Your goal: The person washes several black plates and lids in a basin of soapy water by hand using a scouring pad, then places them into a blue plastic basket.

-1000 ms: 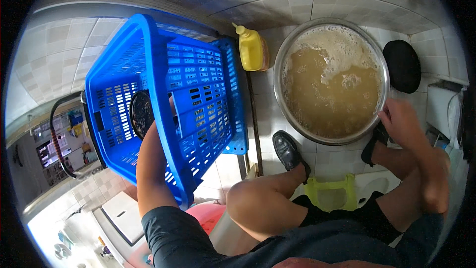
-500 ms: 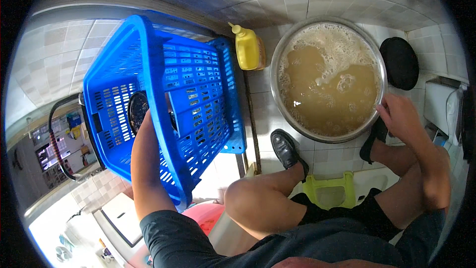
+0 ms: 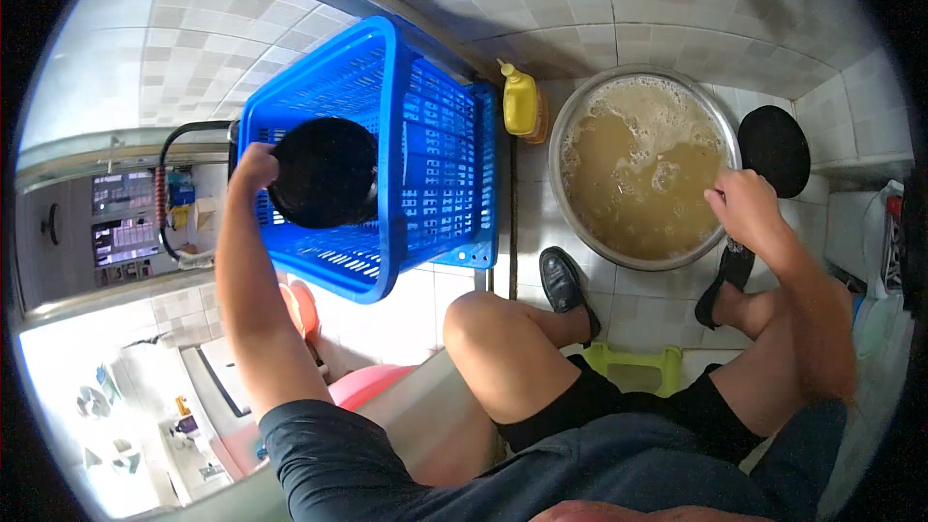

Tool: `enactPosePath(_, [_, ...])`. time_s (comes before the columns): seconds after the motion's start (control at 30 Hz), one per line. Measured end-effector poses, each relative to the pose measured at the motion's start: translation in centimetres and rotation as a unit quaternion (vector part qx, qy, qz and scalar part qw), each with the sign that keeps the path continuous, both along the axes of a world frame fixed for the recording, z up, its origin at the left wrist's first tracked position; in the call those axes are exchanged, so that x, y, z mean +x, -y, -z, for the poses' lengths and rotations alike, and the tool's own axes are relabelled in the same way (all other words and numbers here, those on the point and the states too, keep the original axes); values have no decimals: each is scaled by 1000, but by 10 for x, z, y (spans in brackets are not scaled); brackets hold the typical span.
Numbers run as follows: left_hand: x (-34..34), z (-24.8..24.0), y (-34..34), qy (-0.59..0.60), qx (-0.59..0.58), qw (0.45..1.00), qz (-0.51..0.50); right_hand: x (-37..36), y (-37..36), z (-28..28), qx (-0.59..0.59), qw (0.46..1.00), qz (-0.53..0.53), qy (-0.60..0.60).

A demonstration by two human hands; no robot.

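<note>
My left hand (image 3: 256, 166) is closed on the edge of a black round dish (image 3: 324, 174), held upright in the mouth of a blue plastic basket (image 3: 390, 145). The basket has slotted walls and its opening faces left. My right hand (image 3: 752, 205) is loosely curled, with nothing seen in it, over the right side of a large metal basin (image 3: 577, 232). Cloudy brown water (image 3: 638, 188) with foam fills the basin. Close to its right side lies another black round piece (image 3: 773, 152).
A yellow pump bottle (image 3: 520, 104) stands between basket and basin, near the tiled wall (image 3: 541, 0). My feet in black shoes (image 3: 561, 280) are close to the basin. A green plastic stool (image 3: 638, 365) is under me. Something pink (image 3: 367, 382) shows at the lower left.
The black dish, earlier deep inside the basket, is now at its opening, drawn left by my left hand. My right hand has moved from the basin's rim to over the water's edge. The view has shifted.
</note>
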State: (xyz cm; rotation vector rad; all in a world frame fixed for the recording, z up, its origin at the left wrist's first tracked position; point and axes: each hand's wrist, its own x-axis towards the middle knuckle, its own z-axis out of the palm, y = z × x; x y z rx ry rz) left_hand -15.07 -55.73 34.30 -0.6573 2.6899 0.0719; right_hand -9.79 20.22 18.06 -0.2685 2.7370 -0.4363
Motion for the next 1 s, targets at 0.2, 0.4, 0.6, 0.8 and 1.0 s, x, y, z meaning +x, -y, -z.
enactPosePath(0.2, [20, -131, -33, -192, 71, 978, -42, 4, -10, -30, -24, 999, -9, -21])
enactPosePath(0.4, [41, -207, -123, -246, 260, 932, -60, 0, -26, -21, -80, 989, 0, -122])
enactPosePath(0.6, [24, -105, -252, -221, 355, 904, -93, -7, -43, -40, -93, 991, 15, -95])
enactPosePath(0.8, [44, 102, -417, -123, 470, 855, -182, -1, -69, -51, -115, 987, 61, -99])
enactPosePath(1.0, [80, 258, -524, -99, 491, 804, -321, 0, -88, -53, -106, 988, 77, -81])
